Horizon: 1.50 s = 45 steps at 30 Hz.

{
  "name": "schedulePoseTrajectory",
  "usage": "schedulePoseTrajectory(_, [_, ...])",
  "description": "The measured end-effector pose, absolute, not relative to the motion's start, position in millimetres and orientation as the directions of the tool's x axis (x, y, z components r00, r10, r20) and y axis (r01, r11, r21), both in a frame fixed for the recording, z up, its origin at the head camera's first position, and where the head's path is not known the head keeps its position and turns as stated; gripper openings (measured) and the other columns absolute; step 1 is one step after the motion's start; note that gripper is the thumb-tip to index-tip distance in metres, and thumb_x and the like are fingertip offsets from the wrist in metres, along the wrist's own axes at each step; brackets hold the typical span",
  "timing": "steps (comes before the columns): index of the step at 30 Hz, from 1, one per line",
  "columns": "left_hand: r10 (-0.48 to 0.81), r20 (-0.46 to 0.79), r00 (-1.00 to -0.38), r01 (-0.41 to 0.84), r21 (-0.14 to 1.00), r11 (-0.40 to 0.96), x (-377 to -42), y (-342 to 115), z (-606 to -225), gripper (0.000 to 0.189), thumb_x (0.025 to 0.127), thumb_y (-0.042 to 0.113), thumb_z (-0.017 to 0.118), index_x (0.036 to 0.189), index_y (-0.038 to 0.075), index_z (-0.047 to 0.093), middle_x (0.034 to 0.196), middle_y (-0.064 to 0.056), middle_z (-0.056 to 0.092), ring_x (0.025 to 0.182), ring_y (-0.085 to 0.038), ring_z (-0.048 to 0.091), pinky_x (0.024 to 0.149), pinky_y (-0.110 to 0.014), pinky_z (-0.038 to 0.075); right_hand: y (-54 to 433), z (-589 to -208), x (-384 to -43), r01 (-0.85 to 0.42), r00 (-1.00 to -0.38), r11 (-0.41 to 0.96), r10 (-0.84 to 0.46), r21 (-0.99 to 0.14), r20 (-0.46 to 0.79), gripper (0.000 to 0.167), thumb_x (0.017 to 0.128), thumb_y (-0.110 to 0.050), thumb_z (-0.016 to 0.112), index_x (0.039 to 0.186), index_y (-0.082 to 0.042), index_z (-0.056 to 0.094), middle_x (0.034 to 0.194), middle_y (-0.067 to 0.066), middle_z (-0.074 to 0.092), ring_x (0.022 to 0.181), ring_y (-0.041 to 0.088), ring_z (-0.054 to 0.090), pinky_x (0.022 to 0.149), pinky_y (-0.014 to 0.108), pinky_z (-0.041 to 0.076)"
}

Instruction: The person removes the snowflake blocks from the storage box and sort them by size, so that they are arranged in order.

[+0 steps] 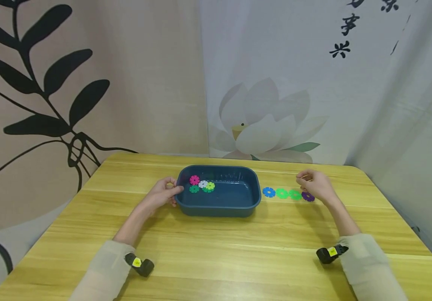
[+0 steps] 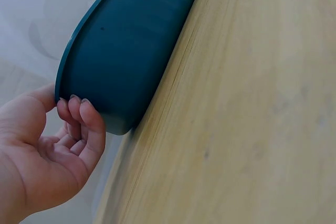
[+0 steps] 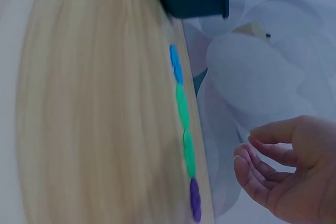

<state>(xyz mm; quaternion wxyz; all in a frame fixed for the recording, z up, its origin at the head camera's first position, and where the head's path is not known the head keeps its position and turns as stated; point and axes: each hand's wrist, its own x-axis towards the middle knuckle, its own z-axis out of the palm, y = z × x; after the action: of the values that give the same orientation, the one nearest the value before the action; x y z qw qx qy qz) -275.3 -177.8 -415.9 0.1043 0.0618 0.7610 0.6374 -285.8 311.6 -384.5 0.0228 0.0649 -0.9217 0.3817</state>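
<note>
- left hand [image 1: 162, 194]: fingers curled on rim of dark blue plastic tub [image 1: 238, 205].
- right hand [image 1: 315, 184]: loosely curled, holding nothing, above purple plastic snowflake disc [image 1: 308, 196].

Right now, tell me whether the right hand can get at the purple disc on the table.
Probably yes. The right hand hovers just above the purple disc, its fingers loosely curled and holding nothing, and nothing lies between them.
</note>
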Motion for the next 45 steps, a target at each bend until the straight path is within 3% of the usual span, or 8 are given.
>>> schedulePoseTrajectory(8, [0.233,-0.078,-0.969,-0.037,0.984,0.175,-275,-178,-415,0.018,0.101,0.009,0.060,0.105,0.002,0.044,0.068,-0.002,0.058,0.058,-0.013,0.055,0.057,-0.025,0.052,278,-372,-288,-0.202,-0.979,0.674,-0.157,-0.710,0.129,0.027,0.102,-0.015,0.058,0.118,0.007,0.061,0.109,0.027,0.067,0.093,0.042,0.068,0.082,0.052,0.056])
schedulePoseTrajectory(13, [0.232,-0.084,-0.969,-0.044,0.984,0.173,-275,-179,-416,0.018,0.101,0.009,0.060,0.105,0.002,0.044,0.068,-0.002,0.057,0.058,-0.013,0.055,0.057,-0.025,0.052,256,-365,-291,-0.249,-0.968,0.672,-0.187,-0.698,0.166,0.026,0.101,-0.015,0.060,0.117,0.005,0.062,0.104,0.020,0.070,0.092,0.040,0.068,0.078,0.043,0.056])
schedulePoseTrajectory(17, [0.229,-0.089,-0.969,-0.051,0.984,0.169,-275,-180,-417,0.018,0.101,0.009,0.060,0.105,0.002,0.044,0.069,-0.003,0.058,0.058,-0.013,0.055,0.057,-0.025,0.052,238,-362,-294,-0.271,-0.962,0.665,-0.201,-0.696,0.183,0.021,0.101,-0.014,0.061,0.115,0.001,0.064,0.099,0.013,0.071,0.088,0.033,0.069,0.076,0.036,0.054])
schedulePoseTrajectory(23, [0.237,-0.084,-0.968,-0.045,0.985,0.165,-275,-180,-416,0.017,0.102,0.009,0.060,0.105,0.003,0.044,0.069,-0.003,0.059,0.058,-0.012,0.055,0.057,-0.025,0.052,210,-355,-294,-0.300,-0.953,0.638,-0.225,-0.709,0.201,0.018,0.100,-0.014,0.062,0.112,0.000,0.065,0.093,0.010,0.070,0.081,0.022,0.067,0.074,0.036,0.053])
schedulePoseTrajectory(32, [0.234,-0.077,-0.969,-0.038,0.985,0.169,-276,-180,-418,0.017,0.101,0.008,0.059,0.106,0.002,0.044,0.068,-0.002,0.057,0.058,-0.012,0.055,0.058,-0.024,0.052,169,-357,-298,-0.346,-0.933,0.597,-0.302,-0.724,0.198,0.018,0.100,-0.011,0.062,0.113,0.001,0.064,0.100,0.018,0.069,0.087,0.037,0.066,0.073,0.036,0.054])
schedulePoseTrajectory(39, [0.226,-0.080,-0.971,-0.041,0.984,0.173,-276,-180,-420,0.017,0.101,0.007,0.059,0.106,0.001,0.044,0.067,-0.002,0.056,0.057,-0.012,0.054,0.057,-0.024,0.052,140,-364,-302,-0.366,-0.918,0.588,-0.356,-0.721,0.175,0.016,0.100,-0.010,0.062,0.112,0.001,0.066,0.098,0.011,0.068,0.085,0.029,0.065,0.072,0.034,0.053])
schedulePoseTrajectory(45, [0.224,-0.080,-0.971,-0.042,0.984,0.171,-277,-178,-420,0.018,0.101,0.008,0.060,0.106,0.002,0.044,0.067,-0.002,0.056,0.057,-0.012,0.054,0.057,-0.025,0.052,120,-371,-304,-0.369,-0.896,0.548,-0.426,-0.751,0.129,0.019,0.101,-0.008,0.060,0.114,0.005,0.064,0.102,0.017,0.069,0.093,0.036,0.066,0.076,0.035,0.055])
